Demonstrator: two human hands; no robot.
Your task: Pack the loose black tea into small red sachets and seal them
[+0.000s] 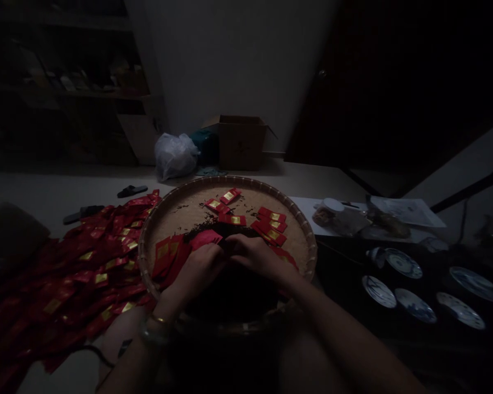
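Note:
A round woven bamboo tray [164, 219] stands in front of me, with loose dark leaves [207, 223], likely tea, scattered and heaped on it. My left hand [201, 265] is closed at the near middle of the tray, at a pinkish-red packet [205, 239] that shows just beyond its fingers. Close beside it, my right hand [257, 256] has its fingers bent inward; what its fingertips pinch is hidden in shadow. Small red packets with gold labels [271, 224] lie right of centre, and a few more [230, 196] lie beyond. Larger red pouches [166, 257] lie at the tray's left.
A big pile of red packets [102, 268] covers the floor at left, near dark slippers [131, 191]. A white plastic bag [176, 156] and an open cardboard box [242, 143] stand by the wall. Blue-and-white plates [414, 305] lie on a dark surface at right.

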